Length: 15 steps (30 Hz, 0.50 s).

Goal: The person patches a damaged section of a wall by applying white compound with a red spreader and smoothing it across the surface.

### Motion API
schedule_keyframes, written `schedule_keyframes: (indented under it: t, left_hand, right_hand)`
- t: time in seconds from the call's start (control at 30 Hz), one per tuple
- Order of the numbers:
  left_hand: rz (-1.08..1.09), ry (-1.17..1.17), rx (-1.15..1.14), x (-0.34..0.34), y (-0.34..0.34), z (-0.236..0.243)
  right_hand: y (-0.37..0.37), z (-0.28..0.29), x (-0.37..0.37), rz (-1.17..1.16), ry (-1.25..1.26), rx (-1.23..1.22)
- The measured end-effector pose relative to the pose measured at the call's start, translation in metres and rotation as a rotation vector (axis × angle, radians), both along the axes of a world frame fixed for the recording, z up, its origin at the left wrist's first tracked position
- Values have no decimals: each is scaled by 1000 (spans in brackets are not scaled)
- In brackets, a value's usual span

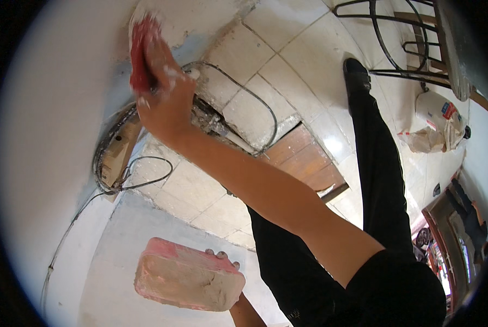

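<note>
Room: pale floor tiles [287, 60] are seen from above, meeting a white wall [53, 109] that fills the picture from 8 to 11 o'clock
Wall base: a rough broken gap with grey rubble is seen at the foot of the wall, near the centre toward 11 o'clock
Cables: black cables [255, 98] are looped across the tiles from the gap, with a second coil [113, 163] lying toward 9 o'clock
Wooden patch: bare brown boards [306, 158] are exposed among the tiles just right of centre
Right hand: the right hand [165, 90] is raised toward 11 o'clock and closed around a red float [143, 52], which is pressed flat against the wall; white plaster is smeared on the fingers, and the tool is blurred
Left hand: the left hand [225, 259] is mostly hidden at 6 o'clock; only fingertips are seen, curled over the far edge of a pink plaster board [186, 278] that is held from beneath
Plaster board: a layer of pale grey-white plaster is carried on its top face, and it is kept well apart from the red float
Legs: black trousers [380, 169] and a black shoe [355, 71] are stretched toward 1 o'clock
Far side: a black metal chair frame [396, 38] is seen at 1 o'clock, with a white sack [435, 114] lying on the tiles at 2 o'clock
</note>
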State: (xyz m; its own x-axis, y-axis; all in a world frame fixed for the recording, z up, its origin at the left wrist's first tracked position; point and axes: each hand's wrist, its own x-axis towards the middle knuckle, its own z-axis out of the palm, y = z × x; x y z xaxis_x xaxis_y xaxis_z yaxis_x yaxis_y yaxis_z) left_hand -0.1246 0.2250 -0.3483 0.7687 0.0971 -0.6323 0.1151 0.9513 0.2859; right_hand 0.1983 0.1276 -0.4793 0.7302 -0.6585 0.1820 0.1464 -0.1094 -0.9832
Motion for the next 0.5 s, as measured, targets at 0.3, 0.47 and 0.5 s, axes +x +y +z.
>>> schedule_keyframes:
  t: [0.3,0.47,0.5]
  left_hand:
    - [-53,1,-5,6,0,9]
    - [-112,-28,28,18,-4,15]
    - [-120,-27,30,19,-6,15]
  right_hand:
    - [11,-12,-75,601,-16,326]
    - [-56,-31,-32,35,130,651]
    - [-62,-38,-21,32,130,647]
